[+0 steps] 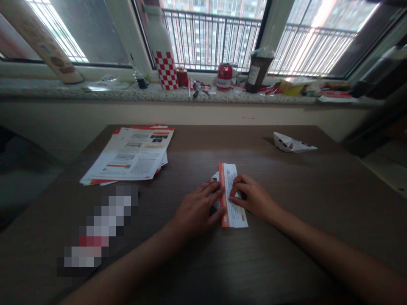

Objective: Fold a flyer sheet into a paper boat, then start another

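A folded sheet of printed paper (237,214), white with an orange strip along its left side, lies on the table in front of me. A pointed folded part of it shows at the left, partly covered by my fingers. My left hand (202,205) lies over that left side, fingers stretched out and pressing on the orange strip. From the right, my right hand (249,195) reaches onto the white part. Its thumb and fingers are curled together in a pinch at the paper; the exact contact of the fingertips is hard to make out.
A stack of printed sheets (133,154) lies at the back left of the brown table (286,250). A folded paper boat (292,144) sits at the back right. Near my left forearm is a pixelated object (101,231). The windowsill bears a can (224,77), a cup (259,72) and a checkered bottle (165,70).
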A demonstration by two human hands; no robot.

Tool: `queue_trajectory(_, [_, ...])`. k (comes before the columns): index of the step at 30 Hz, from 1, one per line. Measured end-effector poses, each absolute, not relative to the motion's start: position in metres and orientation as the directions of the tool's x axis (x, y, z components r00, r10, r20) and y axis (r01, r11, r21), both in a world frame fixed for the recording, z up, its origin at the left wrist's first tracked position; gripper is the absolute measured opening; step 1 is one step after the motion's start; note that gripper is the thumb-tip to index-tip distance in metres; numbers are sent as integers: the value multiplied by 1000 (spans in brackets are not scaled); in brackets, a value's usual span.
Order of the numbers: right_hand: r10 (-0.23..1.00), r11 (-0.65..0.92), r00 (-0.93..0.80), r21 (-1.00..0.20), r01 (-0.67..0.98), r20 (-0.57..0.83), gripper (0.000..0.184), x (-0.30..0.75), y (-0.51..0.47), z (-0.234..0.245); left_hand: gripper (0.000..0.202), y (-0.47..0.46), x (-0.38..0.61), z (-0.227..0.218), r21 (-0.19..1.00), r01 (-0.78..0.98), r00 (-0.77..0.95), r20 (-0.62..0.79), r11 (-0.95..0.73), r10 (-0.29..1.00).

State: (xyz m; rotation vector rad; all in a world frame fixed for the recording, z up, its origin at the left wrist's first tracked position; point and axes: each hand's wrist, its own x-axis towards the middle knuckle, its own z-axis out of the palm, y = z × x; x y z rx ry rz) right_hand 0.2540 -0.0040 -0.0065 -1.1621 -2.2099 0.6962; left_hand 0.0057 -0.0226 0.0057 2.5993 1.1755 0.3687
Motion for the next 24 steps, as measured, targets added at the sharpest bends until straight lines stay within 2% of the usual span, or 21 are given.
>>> queue_trajectory(7, [855, 471, -484, -671, 573, 187, 12, 253, -33, -3, 57, -23, 6, 2, 316, 690, 646, 137, -651, 751])
queue_trajectory(15, [841, 518, -480, -630, 579, 251, 16, 253, -61, -5, 57, -22, 6, 1, 313, 685, 642, 168, -658, 748])
queue_trajectory(24, [832, 502, -509, -686, 527, 219, 18, 256, -63, -2, 59, -22, 6, -5, 327, 701, 624, 151, -634, 767])
